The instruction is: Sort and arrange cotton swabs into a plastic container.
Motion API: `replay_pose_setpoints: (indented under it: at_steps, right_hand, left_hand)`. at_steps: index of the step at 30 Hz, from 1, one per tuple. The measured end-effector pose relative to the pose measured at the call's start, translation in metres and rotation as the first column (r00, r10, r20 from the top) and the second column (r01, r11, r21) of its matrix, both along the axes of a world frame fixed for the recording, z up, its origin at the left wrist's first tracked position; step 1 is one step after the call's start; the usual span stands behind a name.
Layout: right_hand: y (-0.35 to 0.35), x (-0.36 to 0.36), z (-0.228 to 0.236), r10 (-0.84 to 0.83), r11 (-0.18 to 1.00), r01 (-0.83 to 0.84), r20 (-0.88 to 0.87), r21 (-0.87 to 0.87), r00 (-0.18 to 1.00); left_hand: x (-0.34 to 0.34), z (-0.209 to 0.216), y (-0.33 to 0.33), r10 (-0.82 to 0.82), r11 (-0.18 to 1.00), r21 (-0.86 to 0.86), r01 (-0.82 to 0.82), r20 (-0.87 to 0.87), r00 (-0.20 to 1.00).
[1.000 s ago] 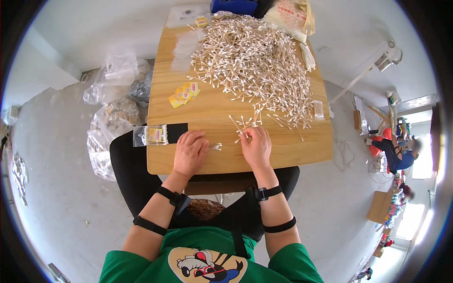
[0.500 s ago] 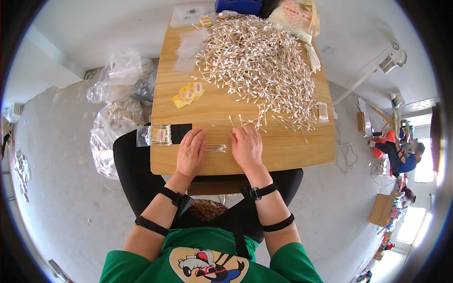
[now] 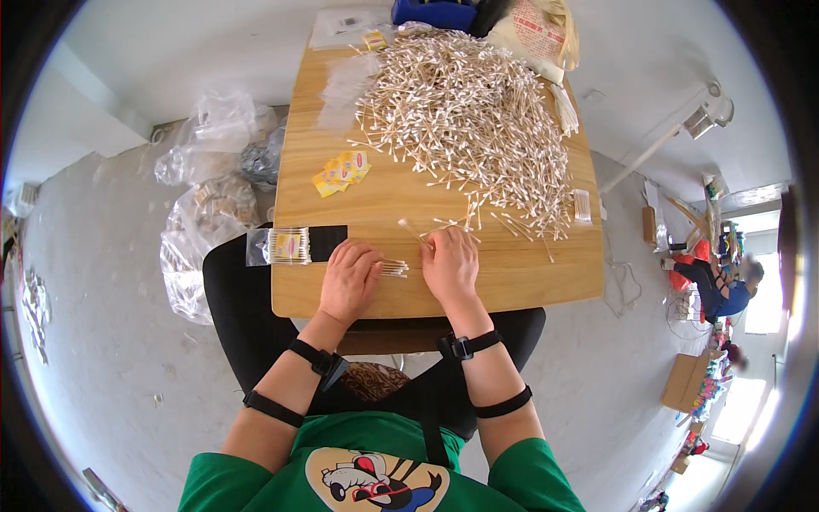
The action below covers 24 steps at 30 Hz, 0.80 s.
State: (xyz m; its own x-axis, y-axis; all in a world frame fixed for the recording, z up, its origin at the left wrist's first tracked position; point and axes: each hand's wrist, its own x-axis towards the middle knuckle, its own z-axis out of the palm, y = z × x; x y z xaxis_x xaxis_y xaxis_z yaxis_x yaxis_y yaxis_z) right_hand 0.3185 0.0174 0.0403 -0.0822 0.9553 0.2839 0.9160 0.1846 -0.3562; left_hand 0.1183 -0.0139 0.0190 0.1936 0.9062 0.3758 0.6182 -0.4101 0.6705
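My left hand [image 3: 350,280] rests on the table near its front edge, fingers curled together over a small bunch of cotton swabs [image 3: 394,268]. The swabs' white tips stick out to the right of the thumb. My right hand [image 3: 451,263] is closed in a pinch, with a cotton swab [image 3: 411,230] pointing up and left from its fingertips. Whether it holds more swabs is hidden. Left of my left hand, a clear bag of swabs with a yellow card [image 3: 290,246] lies against a black strip [image 3: 329,242]. Beyond my right hand, loose swabs trail from a large heap [image 3: 465,111].
Yellow cards [image 3: 342,172] and flat clear bags [image 3: 343,96] lie on the table's left side. A bundle of swabs [image 3: 582,206] sits at the right edge. A cloth sack [image 3: 533,34] and a blue container [image 3: 433,12] stand at the back. Plastic sacks [image 3: 213,205] are on the floor.
My right hand's fingers have drawn together, and a swab now juts up-left from them. Fewer loose swabs lie just beyond that hand. My left hand has shifted slightly, staying over its bunch.
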Motion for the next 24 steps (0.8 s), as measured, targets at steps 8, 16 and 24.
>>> replay_pose_setpoints:
  at_steps: [8,16,24]
  right_hand:
    - [0.002,-0.021,0.001,0.177,0.984,-0.177,-0.014,-0.019,0.984]
    - [0.025,0.028,0.016,0.032,0.999,-0.032,-0.019,0.012,0.999]
    - [0.034,0.033,0.013,0.169,0.985,-0.17,0.029,0.03,0.985]
  left_hand:
    - [0.003,-0.001,-0.001,0.084,0.996,0.011,-0.084,-0.005,0.996]
    - [0.002,0.002,-0.001,0.028,0.999,-0.041,-0.03,-0.066,0.997]
    - [0.0,-0.001,-0.003,0.044,0.994,-0.104,-0.035,0.088,0.995]
